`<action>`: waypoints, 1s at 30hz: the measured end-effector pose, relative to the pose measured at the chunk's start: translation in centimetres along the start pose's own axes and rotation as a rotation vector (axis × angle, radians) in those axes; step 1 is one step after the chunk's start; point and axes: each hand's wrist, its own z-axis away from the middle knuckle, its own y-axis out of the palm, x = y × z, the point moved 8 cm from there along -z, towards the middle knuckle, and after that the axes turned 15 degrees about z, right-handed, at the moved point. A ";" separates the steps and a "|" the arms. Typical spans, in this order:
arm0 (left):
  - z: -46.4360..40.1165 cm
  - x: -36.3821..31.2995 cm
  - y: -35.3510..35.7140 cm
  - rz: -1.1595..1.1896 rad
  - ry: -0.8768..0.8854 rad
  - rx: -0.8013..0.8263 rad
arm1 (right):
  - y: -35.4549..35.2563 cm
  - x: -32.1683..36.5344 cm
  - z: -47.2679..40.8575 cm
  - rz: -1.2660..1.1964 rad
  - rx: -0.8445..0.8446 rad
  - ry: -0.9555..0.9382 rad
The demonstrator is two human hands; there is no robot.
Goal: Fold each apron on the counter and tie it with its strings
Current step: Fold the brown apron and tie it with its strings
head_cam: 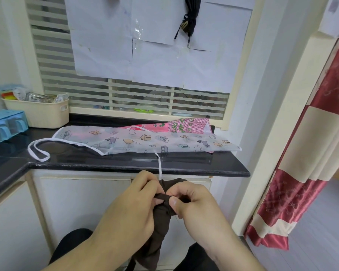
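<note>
A dark brown apron (160, 227) hangs bunched in front of the counter, below its edge. My left hand (137, 200) and my right hand (192, 202) both pinch its top between thumb and fingers, close together. On the black counter (184, 165) lies a white translucent apron (145, 140) with cartoon prints, spread lengthwise. Its white strings (38, 151) loop at the left, and one string (159, 165) hangs over the front edge toward my hands. A pink checked apron (184, 125) lies partly under it at the back.
A cream basket (41, 112) with packets and a blue plastic box (4, 124) stand at the counter's left end. Behind is a louvred window covered with paper sheets. A red and cream curtain (305, 173) hangs at the right. White cabinet doors are below the counter.
</note>
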 end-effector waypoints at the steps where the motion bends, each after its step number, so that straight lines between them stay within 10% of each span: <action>1: 0.0 0.0 0.1 0.006 -0.004 -0.003 | -0.1 -0.1 0.0 -0.012 0.024 0.012; 11: -0.4 0.1 0.2 0.006 -0.026 -0.002 | 0.0 -0.1 0.4 0.073 -0.021 0.014; 21: 0.5 -0.5 -1.0 0.159 -0.039 -0.234 | 0.6 -0.7 0.8 -0.409 0.085 0.201; 30: 0.8 -3.4 -0.8 -0.275 0.292 -0.219 | 0.6 -0.7 0.4 -0.482 0.006 0.178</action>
